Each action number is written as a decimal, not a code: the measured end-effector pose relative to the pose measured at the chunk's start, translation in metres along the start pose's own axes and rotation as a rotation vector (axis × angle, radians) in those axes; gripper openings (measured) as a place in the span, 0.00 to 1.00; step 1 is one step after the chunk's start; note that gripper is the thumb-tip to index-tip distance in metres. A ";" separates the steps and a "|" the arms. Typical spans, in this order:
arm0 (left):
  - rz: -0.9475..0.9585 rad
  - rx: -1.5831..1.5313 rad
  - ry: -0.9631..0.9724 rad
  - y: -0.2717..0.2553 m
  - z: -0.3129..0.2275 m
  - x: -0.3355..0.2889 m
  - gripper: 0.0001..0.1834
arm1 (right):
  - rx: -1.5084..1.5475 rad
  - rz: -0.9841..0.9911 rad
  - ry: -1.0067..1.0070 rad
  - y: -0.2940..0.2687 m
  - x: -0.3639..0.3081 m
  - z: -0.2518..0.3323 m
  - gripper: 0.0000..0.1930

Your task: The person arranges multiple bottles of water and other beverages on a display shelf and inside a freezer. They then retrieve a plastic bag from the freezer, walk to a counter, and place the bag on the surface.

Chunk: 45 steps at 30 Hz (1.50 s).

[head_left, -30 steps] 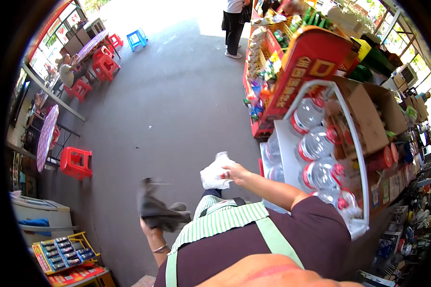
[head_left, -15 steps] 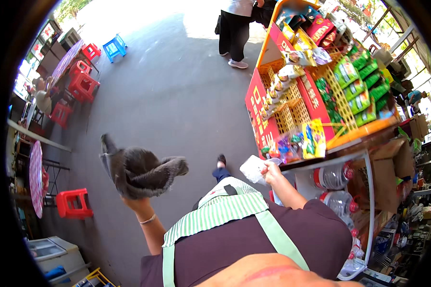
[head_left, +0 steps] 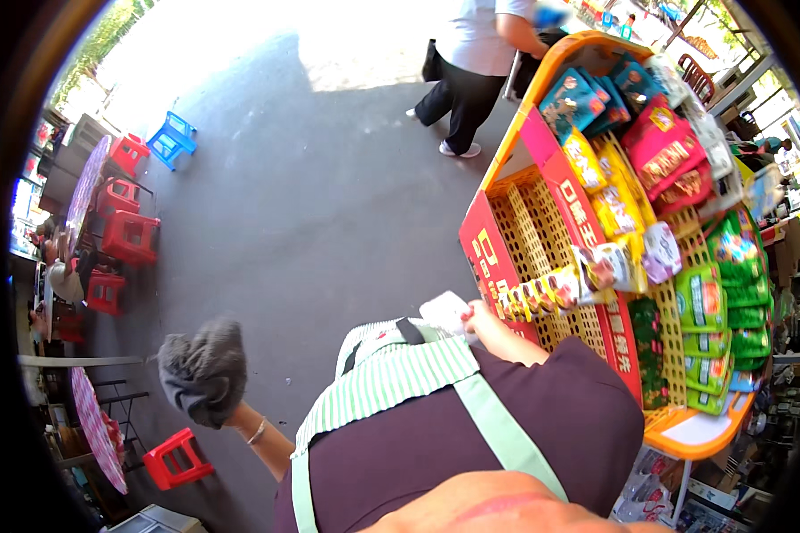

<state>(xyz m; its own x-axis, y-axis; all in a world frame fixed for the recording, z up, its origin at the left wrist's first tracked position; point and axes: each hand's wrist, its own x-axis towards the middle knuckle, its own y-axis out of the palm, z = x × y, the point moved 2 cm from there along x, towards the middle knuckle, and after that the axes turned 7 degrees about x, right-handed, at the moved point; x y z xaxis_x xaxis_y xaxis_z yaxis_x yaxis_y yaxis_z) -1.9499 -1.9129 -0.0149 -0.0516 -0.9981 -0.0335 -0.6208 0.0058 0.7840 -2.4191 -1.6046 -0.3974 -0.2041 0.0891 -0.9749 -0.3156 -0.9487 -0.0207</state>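
My left hand (head_left: 236,414) is raised out to the left, closed on a bunched dark grey cloth (head_left: 206,371) that hides most of its fingers. A bracelet circles that wrist. In front of my waist, my right hand (head_left: 478,318) grips a white flattish thing (head_left: 444,311), perhaps tissue or a thin cloth; its kind is unclear. Right beside that hand stands a red and yellow snack rack (head_left: 542,222). Its yellow baskets hold bagged snacks, with green packets (head_left: 704,302) on the right side.
A person (head_left: 462,89) in black trousers walks beyond the rack. On the left are a blue stool (head_left: 172,140), several red stools (head_left: 132,235) and tables with patterned covers (head_left: 96,426). Another red stool (head_left: 178,458) stands close to my left side. Grey floor (head_left: 311,231) stretches ahead.
I have moved forward, so the snack rack is now beside my right arm. The cloth in my left hand has swung left and down, more bunched. The person ahead has stepped right.
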 end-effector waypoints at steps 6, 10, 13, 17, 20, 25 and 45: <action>0.185 -0.360 -0.181 0.075 0.066 0.160 0.22 | 0.046 0.140 0.078 0.218 -0.045 0.055 0.10; 0.278 -0.615 -0.454 0.142 0.168 0.287 0.21 | 0.198 0.213 0.100 0.322 -0.048 0.120 0.09; 0.299 -0.834 -0.708 0.200 0.256 0.370 0.21 | 0.286 0.224 0.089 0.394 -0.052 0.171 0.11; 0.232 -0.611 -0.788 0.270 0.360 0.467 0.22 | 0.248 0.409 -0.097 0.485 -0.061 0.236 0.09; 0.546 -0.394 -0.754 0.345 0.444 0.500 0.25 | 0.366 0.394 -0.088 0.509 -0.006 0.311 0.11; 0.406 -0.056 -0.471 0.369 0.561 0.556 0.27 | 0.460 0.139 -0.221 0.583 -0.003 0.375 0.10; 0.349 0.147 -0.855 0.689 1.068 0.608 0.24 | 0.629 -0.102 -0.219 0.472 0.241 0.673 0.02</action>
<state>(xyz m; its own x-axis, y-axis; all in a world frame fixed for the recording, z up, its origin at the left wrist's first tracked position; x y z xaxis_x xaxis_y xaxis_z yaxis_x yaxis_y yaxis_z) -3.2449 -2.4504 -0.1574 -0.7757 -0.5548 -0.3009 -0.5510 0.3629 0.7515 -3.2406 -1.8263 -0.4934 -0.3069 0.2913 -0.9061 -0.8094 -0.5807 0.0875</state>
